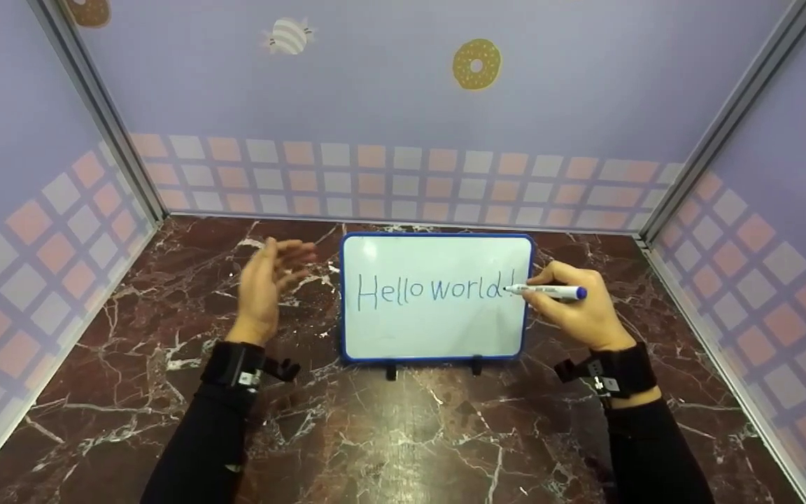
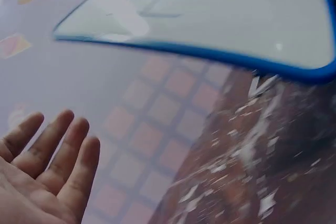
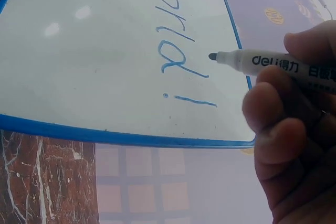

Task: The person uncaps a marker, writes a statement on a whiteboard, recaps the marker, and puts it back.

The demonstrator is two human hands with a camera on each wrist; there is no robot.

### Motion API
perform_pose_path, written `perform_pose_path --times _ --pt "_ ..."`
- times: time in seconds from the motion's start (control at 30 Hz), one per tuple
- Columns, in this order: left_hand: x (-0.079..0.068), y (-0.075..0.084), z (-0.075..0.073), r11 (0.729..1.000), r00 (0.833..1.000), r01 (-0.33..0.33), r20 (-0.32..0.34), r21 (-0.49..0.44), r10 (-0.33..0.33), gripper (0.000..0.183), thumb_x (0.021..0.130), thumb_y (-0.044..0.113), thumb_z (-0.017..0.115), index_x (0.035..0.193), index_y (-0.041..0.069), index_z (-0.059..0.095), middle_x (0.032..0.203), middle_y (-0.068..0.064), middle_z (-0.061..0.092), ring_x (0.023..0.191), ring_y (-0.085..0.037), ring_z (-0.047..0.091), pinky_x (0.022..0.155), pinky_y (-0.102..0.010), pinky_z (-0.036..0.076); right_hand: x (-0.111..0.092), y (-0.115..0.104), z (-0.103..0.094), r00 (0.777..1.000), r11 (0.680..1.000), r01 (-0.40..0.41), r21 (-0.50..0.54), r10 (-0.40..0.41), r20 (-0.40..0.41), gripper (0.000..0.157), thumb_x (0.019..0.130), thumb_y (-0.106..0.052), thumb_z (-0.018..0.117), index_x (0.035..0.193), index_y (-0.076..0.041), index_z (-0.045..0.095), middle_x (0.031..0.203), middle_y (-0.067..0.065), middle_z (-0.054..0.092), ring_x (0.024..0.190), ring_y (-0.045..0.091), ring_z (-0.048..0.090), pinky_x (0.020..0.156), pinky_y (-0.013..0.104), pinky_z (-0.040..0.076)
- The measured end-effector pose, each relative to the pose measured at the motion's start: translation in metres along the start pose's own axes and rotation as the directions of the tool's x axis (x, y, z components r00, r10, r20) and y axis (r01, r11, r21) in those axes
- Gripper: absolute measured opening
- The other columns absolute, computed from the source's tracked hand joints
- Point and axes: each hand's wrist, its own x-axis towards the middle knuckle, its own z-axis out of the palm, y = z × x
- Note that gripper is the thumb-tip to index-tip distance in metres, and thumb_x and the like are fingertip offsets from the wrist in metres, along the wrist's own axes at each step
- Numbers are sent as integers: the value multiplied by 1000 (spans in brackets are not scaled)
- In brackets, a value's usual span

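Observation:
A small whiteboard (image 1: 438, 332) with a blue frame stands in the middle of the table, bearing the handwritten words "Hello world!" in blue. My right hand (image 1: 578, 301) pinches a white marker (image 1: 550, 291) with a blue end at the board's right side. In the right wrist view the uncapped marker tip (image 3: 212, 56) points at the board near the letter "d"; whether it touches cannot be told. To the left of the board my left hand (image 1: 263, 287) is held up, holding nothing. Its fingers (image 2: 58, 145) are extended and apart from the board in the left wrist view.
Two black feet (image 1: 392, 371) support the board's lower edge. The table (image 1: 389, 448) has a dark red marbled top. Panels with a checkered band (image 1: 403, 185) enclose it at the back and both sides. Black straps with small devices (image 1: 620, 374) sit on both wrists.

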Motion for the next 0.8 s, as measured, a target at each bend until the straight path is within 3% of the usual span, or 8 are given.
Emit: perform_pose_path --times 0.1,0.17,0.27,0.37,0.53,0.67,0.8 --pt "4 4 -15 984 997 -48 -54 170 58 48 123 34 45 135 -8 66 134 -24 74 117 -26 72 100 -32 58 0 0 1 1000 1000 8 -2 -8 -7 18 89 13 86 92 -3 78 77 4 77 55 13 67 49 20 53" --pt "6 6 -27 933 993 -56 -74 356 88 46 122 32 49 135 -7 67 135 -25 73 118 -24 69 104 -33 54 0 1 1 1000 1000 14 -9 -14 -10 19 88 13 86 92 -3 77 77 4 77 55 10 65 49 19 52" --pt "6 8 -45 789 996 -22 -56 614 71 48 120 39 54 142 -1 67 137 -22 71 123 -28 66 110 -42 49 0 2 2 1000 1000 14 -11 -14 -8 19 88 14 86 93 -3 77 78 4 77 56 9 65 51 18 51" --pt "5 9 -59 642 1000 12 -1 766 -17 58 118 49 55 154 4 61 145 -23 65 131 -39 63 113 -57 47 -1 2 1 1000 1000 7 -8 -7 -6 19 89 14 86 93 -3 77 79 4 77 57 10 66 51 19 52" --pt "5 6 -72 477 977 23 82 879 -199 79 112 64 57 166 7 48 162 -34 49 143 -55 52 111 -73 46 -1 2 1 1000 1000 -1 5 1 -6 18 90 13 85 94 -3 77 79 4 77 57 12 68 51 20 54" --pt "4 -5 -74 365 950 7 107 931 -293 80 111 60 63 169 9 45 165 -39 42 148 -60 44 114 -77 41 -1 2 2 1000 1000 7 -1 -7 -13 18 89 13 85 94 -3 77 79 5 77 57 11 67 51 19 53" --pt "1 -16 -73 317 949 -13 112 948 -295 72 111 47 69 167 8 49 159 -37 47 146 -58 44 116 -76 39 -1 2 3 1000 1000 13 2 -13 -13 19 89 13 85 94 -3 78 77 5 76 57 10 67 51 19 53"
